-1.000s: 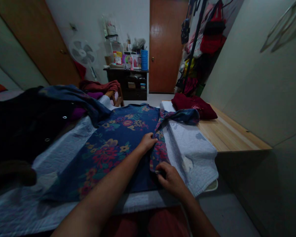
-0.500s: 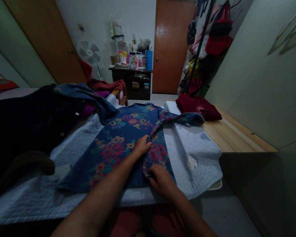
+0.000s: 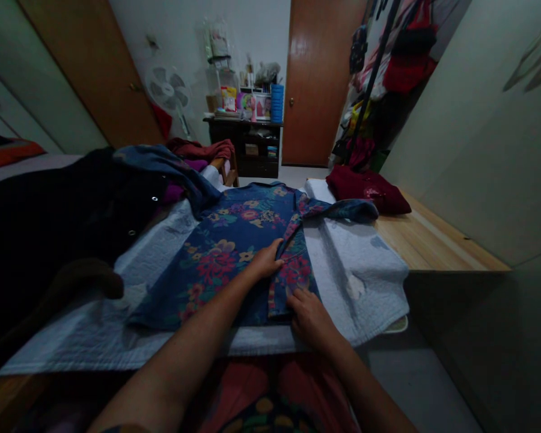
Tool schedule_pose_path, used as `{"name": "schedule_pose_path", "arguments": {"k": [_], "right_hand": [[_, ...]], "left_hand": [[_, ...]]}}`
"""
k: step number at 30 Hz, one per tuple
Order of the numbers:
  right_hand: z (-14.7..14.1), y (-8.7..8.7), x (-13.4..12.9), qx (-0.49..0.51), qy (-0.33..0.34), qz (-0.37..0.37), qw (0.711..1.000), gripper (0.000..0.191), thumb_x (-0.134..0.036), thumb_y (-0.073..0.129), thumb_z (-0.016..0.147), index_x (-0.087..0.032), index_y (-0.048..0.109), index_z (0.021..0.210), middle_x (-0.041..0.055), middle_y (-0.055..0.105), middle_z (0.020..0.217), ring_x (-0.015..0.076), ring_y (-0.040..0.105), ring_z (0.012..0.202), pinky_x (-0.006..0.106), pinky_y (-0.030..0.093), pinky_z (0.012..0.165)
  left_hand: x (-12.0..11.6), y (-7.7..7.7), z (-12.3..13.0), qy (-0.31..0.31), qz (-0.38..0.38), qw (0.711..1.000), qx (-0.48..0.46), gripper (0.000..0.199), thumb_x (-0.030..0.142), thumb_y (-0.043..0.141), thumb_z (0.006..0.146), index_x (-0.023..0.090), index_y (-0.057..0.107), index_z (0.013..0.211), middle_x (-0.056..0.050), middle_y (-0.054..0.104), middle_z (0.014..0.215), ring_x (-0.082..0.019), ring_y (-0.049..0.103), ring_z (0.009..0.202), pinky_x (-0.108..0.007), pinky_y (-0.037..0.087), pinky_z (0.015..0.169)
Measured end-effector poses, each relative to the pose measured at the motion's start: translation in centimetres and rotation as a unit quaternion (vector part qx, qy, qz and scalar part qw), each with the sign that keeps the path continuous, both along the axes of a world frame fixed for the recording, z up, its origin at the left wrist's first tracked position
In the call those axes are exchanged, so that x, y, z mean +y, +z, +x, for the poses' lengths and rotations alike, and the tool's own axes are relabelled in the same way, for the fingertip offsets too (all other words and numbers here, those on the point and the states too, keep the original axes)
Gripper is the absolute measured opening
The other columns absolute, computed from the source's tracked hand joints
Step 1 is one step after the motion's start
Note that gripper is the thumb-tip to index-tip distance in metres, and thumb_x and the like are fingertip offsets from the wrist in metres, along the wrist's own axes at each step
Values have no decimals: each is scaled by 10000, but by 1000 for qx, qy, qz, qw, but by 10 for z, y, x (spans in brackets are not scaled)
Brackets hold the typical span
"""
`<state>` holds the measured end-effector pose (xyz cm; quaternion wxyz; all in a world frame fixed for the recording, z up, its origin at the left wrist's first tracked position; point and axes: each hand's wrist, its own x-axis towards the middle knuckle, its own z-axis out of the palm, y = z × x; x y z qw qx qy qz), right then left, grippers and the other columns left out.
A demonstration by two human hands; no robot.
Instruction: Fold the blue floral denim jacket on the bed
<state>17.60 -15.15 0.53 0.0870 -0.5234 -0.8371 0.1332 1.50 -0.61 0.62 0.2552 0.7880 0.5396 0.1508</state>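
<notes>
The shirt is lying on the grey cloth; the left hand, part-open, is touching its fold, the right hand curling nearby (grip hidden). Folding is seemingly progressing, next needing smoothing.

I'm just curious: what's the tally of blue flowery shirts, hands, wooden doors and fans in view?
Blue flowery shirt: 1
Hands: 2 (left hand, right hand)
Wooden doors: 2 (far door, left-side door)
Fan: 1
Total: 6
</notes>
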Motion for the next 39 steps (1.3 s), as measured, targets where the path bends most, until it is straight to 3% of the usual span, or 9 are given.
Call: {"name": "schedule_pose_path", "arguments": {"k": [7,13,16,20,22,25,31,36,39], "right_hand": [[2,-2,-6,-7,-14,8,1000,367,-47,481,764,-183,631,1069,103,608,1070,240,505,1034,338,383,880],[15,9,-11,77,21,-31,996,297,-84,510,728,-188,654,965,74,604,1014,215,525,970,327,413,879],[26,11,-10,179,38,-70,981,320,-100,480,767,-190,658,1017,62,635,1017,198,565,989,319,435,907],[40,-1,-3,263,-42,-44,963,343,-145,383,881,-188,636,1107,76,670,1072,180,611,993,324,470,910],[43,-14,-1,232,-75,5,970,372,-183,384,909,-170,602,1210,119,635,1228,209,569,1154,376,437,1000],[43,-31,-2,116,-84,42,989,462,-233,429,912,-154,522,1358,142,477,1462,254,378,1387,465,312,1124],[47,-35,-18,-29,-87,18,996,527,-337,398,957,-232,401,1473,69,313,1570,237,251,1459,504,222,1159],[57,-17,-26,-12,-98,-15,995,517,-358,425,953,-216,440,1450,97,359,1547,258,304,1437,502,261,1142],[61,0,-19,25,-97,-27,995,387,-336,415,962,-176,631,1240,138,581,1363,261,522,1273,435,375,1070]], "left_hand": [[-16,-4,0,13,20,997,68,673,248,627,846,223,347,1458,-118,672,1178,-269,640,1071,-334,463,897],[-35,-1,1,30,156,980,116,600,229,614,846,247,408,1410,-99,499,1353,-266,482,1221,-369,412,1000],[-49,0,2,-24,180,977,109,451,185,504,901,264,487,1346,-73,511,1347,-240,459,1235,-375,390,1033],[-70,-9,4,-131,158,974,94,363,305,515,919,234,557,1273,-76,539,1357,-238,430,1302,-385,335,1103],[-78,-15,3,-147,143,974,101,497,409,555,896,223,500,1354,-94,463,1459,-271,341,1391,-430,267,1153],[-85,-22,1,-153,116,974,121,686,549,537,875,241,375,1466,-102,300,1580,-309,194,1470,-506,171,1184],[-85,-27,-3,-161,101,973,130,825,681,503,828,257,307,1507,-116,176,1622,-309,101,1496,-523,89,1193],[-87,-23,-2,-155,92,974,134,818,667,526,822,272,308,1504,-118,186,1620,-304,118,1494,-538,97,1187],[-88,-13,3,-145,99,975,135,714,600,548,845,246,405,1447,-146,310,1570,-323,242,1456,-568,155,1167]]}}
